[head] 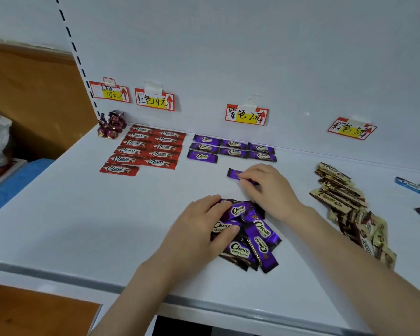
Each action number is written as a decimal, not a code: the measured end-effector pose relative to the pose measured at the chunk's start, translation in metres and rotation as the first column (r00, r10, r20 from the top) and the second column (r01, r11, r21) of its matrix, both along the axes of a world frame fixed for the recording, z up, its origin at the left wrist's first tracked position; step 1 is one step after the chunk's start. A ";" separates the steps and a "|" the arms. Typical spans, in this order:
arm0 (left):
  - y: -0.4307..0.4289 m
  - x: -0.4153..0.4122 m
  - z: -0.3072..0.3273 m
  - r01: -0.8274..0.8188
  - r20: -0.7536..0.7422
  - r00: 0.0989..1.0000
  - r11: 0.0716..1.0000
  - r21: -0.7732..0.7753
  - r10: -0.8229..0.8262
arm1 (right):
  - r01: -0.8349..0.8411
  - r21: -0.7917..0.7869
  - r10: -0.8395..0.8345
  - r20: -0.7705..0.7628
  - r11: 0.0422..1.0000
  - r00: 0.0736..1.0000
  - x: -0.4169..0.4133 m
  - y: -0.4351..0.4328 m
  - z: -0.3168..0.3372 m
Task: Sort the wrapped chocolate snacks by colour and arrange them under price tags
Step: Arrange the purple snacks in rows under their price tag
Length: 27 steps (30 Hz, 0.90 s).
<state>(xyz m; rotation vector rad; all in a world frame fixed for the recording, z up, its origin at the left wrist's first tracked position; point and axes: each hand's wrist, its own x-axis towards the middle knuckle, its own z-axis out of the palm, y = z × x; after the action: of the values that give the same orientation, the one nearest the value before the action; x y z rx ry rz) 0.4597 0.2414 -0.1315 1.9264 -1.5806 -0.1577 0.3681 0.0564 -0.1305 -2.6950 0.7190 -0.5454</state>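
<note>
At the left, red bars (146,149) lie in rows, lengthwise left to right. Your left hand (199,229) rests, fingers loose, on the purple heap (250,236). Your right hand (267,187) pinches one purple bar (234,173), which lies left-to-right on the shelf (83,214) just below the purple rows (230,149).

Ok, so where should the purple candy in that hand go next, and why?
Probably the right hand should slide the purple bar it pinches up into the gap just beyond it, next to the lone third-row bar. Under the purple price tag the left column holds three bars, the other two columns only two each. The left hand rests on the loose purple pile.
</note>
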 end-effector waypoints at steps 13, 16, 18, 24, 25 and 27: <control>0.002 -0.001 -0.001 -0.004 -0.034 0.999 1.000 -0.024 0.003 | 0.026 -0.051 -0.029 -0.069 0.998 0.997 0.033 -0.010 -0.001; 0.002 -0.001 -0.001 -0.004 -0.032 0.999 1.000 -0.025 0.003 | 0.018 -0.059 -0.023 -0.085 0.998 0.996 0.034 -0.011 0.000; 0.002 -0.001 -0.001 -0.007 -0.027 1.000 1.000 -0.028 0.006 | 0.019 -0.062 -0.024 -0.086 0.998 0.996 0.035 -0.011 0.000; 0.003 -0.001 -0.001 -0.002 -0.041 0.999 0.999 -0.034 0.001 | 0.028 -0.066 -0.032 -0.059 0.997 0.998 0.036 -0.012 -0.003; 0.003 -0.001 -0.001 -0.002 -0.042 0.999 0.999 -0.034 0.001 | 0.033 -0.075 -0.037 -0.053 0.997 0.998 0.036 -0.012 -0.004; 0.002 -0.001 -0.001 -0.001 -0.043 0.999 0.999 -0.033 0.000 | 0.040 -0.103 -0.043 -0.032 0.994 0.999 0.035 -0.011 -0.005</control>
<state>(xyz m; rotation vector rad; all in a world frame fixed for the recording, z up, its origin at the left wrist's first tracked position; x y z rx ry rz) 0.4589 0.2437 -0.1324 1.8854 -1.5451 -0.1710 0.4036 0.0451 -0.1358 -2.7954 0.7782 -0.5624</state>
